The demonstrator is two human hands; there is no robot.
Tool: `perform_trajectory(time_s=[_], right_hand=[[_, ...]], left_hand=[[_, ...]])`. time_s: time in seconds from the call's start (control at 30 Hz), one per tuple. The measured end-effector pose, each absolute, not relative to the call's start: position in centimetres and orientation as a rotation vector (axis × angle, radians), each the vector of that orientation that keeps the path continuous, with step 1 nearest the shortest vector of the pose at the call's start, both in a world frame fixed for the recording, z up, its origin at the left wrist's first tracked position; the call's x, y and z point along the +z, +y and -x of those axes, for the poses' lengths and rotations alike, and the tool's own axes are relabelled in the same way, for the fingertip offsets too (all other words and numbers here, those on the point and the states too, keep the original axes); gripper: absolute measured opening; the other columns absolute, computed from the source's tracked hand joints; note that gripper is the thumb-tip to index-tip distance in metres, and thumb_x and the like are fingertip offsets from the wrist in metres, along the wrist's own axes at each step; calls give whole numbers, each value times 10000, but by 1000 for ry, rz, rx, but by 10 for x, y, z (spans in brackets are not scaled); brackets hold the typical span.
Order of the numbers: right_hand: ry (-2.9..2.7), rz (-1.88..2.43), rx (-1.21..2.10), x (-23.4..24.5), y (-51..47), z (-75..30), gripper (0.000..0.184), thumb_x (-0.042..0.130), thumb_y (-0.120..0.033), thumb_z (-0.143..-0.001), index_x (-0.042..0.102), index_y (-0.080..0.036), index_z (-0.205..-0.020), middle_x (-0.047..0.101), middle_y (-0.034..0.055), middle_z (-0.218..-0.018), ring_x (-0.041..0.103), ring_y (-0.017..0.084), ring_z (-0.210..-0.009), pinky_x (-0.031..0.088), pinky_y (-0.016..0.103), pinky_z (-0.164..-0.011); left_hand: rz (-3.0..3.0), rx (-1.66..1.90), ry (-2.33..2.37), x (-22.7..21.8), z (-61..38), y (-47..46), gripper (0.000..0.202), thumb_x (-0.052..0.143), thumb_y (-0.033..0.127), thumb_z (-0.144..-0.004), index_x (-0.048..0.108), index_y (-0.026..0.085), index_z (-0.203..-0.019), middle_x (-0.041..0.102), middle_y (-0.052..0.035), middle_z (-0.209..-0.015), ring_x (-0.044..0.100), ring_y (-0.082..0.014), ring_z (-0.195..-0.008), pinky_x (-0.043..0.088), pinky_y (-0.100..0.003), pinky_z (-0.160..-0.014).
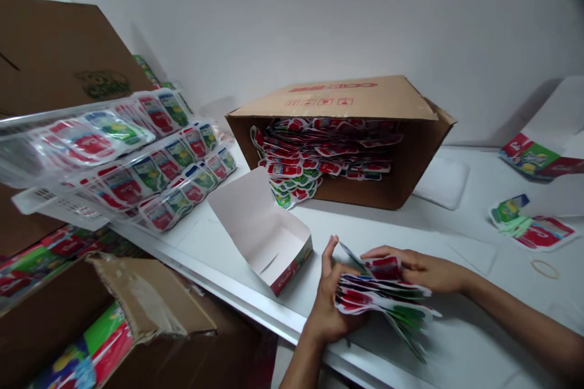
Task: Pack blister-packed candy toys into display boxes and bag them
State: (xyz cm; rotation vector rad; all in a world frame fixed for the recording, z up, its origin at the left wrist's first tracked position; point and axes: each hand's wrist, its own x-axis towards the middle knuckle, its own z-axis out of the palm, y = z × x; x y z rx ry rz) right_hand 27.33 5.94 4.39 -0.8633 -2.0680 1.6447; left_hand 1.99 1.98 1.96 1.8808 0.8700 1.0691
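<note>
My left hand [331, 301] is closed around the left end of a thick stack of flat pouches [383, 301], red and green with white edges. The stack fans open toward the right. On its far side, the fingers of my right hand [417, 267] grip a red pouch at the back of the same stack. Just left of my hands an open display box [292, 243], white inside with a printed red and green front, stands with its lid raised. Behind it a cardboard carton [337, 97] lies on its side, with many similar pouches [314, 152] piled inside.
At left, a clear plastic rack [68, 194] holds rows of pouches beside a large carton [59, 48]. An open carton [155, 298] with printed boxes stands below the table edge. On the right are a banded pouch bundle [542, 231], a rubber band [544, 269] and another printed box [538, 155].
</note>
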Motion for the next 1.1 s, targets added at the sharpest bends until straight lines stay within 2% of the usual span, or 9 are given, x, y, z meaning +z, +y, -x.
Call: perform_trajectory(time_s=[0.07,0.23,0.33,0.43,0.63,0.77,0.83,1.0,1.1], right_hand=[[-2193,738,1655,49,64,-275,519,498,-294,-923,430,-247,-1435,485,102,-1423,445,258,-1305,306,432,-1091],[-2049,658,1684,25,64,-277,383,459,-434,-947,697,-189,-1120,655,132,-1166,606,257,-1085,433,410,-962],[-1860,777,1662,12,51,-278,446,482,-544,-912,709,-169,-992,679,129,-1049,629,251,-971,465,383,-886],[-1934,851,1663,19,44,-280,374,469,-467,-935,683,-183,-1053,670,118,-1090,617,241,-995,461,368,-898],[-2514,1057,1007,40,113,-287,397,469,-169,-859,644,-199,-1214,652,98,-1208,595,238,-1113,438,372,-989],[-2401,1456,211,36,204,-251,468,429,-148,-872,548,-157,-1324,549,117,-1369,512,252,-1236,394,367,-1044],[-2302,1521,93,35,242,-223,534,480,-180,-869,457,-114,-1398,442,165,-1456,427,321,-1303,334,452,-1077],[-2125,1553,67,33,289,-183,408,493,-172,-869,580,-102,-1261,492,209,-1391,409,377,-1283,270,548,-1066],[-2046,1520,157,29,281,-192,321,487,-162,-861,642,-133,-1141,613,170,-1242,509,321,-1182,353,462,-1021]], left_hand=[[-1915,1027,834,22,-19,21,368,761,159,-603,633,207,-944,613,-78,-945,216,-346,-1430,183,-506,-1178],[-1783,1052,772,20,-21,19,373,769,180,-592,592,195,-920,625,-96,-1054,421,-343,-1309,382,-450,-1069],[-1675,1069,804,13,-23,17,631,779,183,-570,497,191,-1135,498,-148,-1346,502,-323,-1238,439,-426,-1011],[-1616,1030,865,11,-24,17,962,775,141,-537,291,193,-1367,564,-149,-1277,595,-284,-1108,447,-431,-1001],[-1798,1001,869,17,-23,21,482,762,182,-525,615,207,-982,673,-39,-953,636,-263,-996,176,-513,-1174],[-1690,1016,847,16,-23,18,528,773,280,-538,623,185,-1035,658,-72,-969,653,-233,-867,499,-355,-870],[-1623,1031,847,10,-23,19,501,769,368,-575,640,173,-1018,659,-83,-949,646,-211,-790,507,-294,-713],[-1527,1095,780,-11,-23,26,624,644,702,-681,679,161,-989,679,-109,-936,650,-223,-829,493,-296,-744],[-1520,1089,786,-10,-23,27,561,701,629,-665,674,154,-963,673,-106,-933,642,-221,-836,490,-296,-754]])
